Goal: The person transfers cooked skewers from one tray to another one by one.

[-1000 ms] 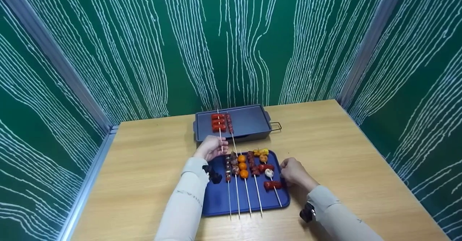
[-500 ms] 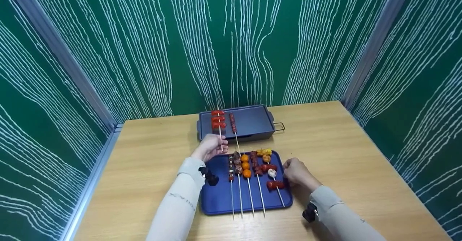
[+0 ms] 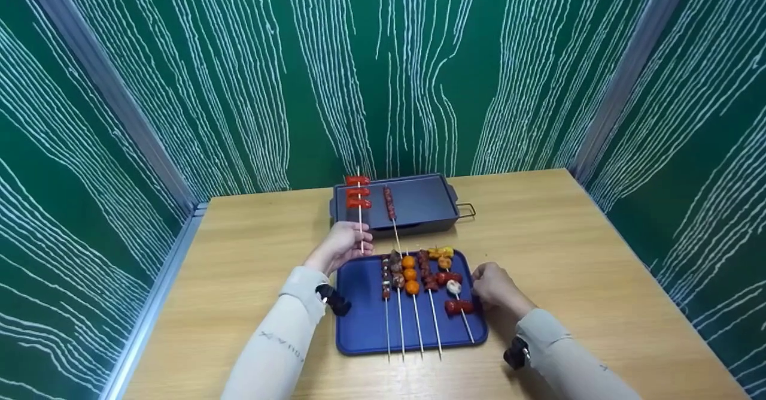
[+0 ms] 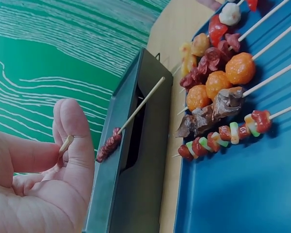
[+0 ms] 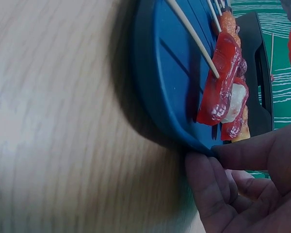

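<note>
My left hand (image 3: 342,243) pinches the bare stick of a skewer (image 3: 358,191) with three red pieces, raised over the left end of the dark grill (image 3: 419,199). In the left wrist view the stick's end shows between thumb and forefinger. A thin dark-red meat skewer (image 3: 389,203) lies on the grill, its stick jutting toward me. My right hand (image 3: 495,286) pinches the right rim of the blue tray (image 3: 362,334), as the right wrist view shows. Several skewers lie on the tray, among them one with orange balls (image 3: 410,274) and one with mixed pieces (image 3: 458,307).
The grill has a wire handle (image 3: 467,210) at its right end and stands close to the green, white-lined back wall (image 3: 323,76). The tray lies in front of it on the wooden table (image 3: 239,256). Several sticks overhang the tray's near edge.
My left hand has lifted the red skewer up from the grill and shifted it left, away from the meat skewer. The right hand stays at the tray rim.
</note>
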The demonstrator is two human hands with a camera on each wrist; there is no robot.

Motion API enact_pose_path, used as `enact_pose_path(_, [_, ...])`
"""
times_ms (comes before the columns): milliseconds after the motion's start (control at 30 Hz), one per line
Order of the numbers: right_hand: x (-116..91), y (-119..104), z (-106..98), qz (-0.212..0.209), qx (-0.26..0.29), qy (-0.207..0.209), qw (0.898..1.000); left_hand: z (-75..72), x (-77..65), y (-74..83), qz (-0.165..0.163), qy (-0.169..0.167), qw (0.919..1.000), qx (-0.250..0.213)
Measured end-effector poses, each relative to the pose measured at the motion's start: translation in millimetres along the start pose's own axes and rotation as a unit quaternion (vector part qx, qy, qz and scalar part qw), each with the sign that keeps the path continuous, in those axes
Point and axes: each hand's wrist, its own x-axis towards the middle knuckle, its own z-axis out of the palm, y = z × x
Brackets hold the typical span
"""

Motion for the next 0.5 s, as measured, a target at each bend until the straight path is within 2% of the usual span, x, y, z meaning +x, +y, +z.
enact_pose_path(233, [0.5, -0.7, -0.3, 0.009, 0.008, 0.001, 1.0, -2.6, -12.0, -3.9, 0.013, 0.006, 0.9999, -0.001])
enact_pose_path(500, [-0.5, -0.8, -0.7, 0.015, 0.015, -0.004, 1.0, -3.1, -29.0, -16.2, 0.02, -0.007, 0.9998, -0.007])
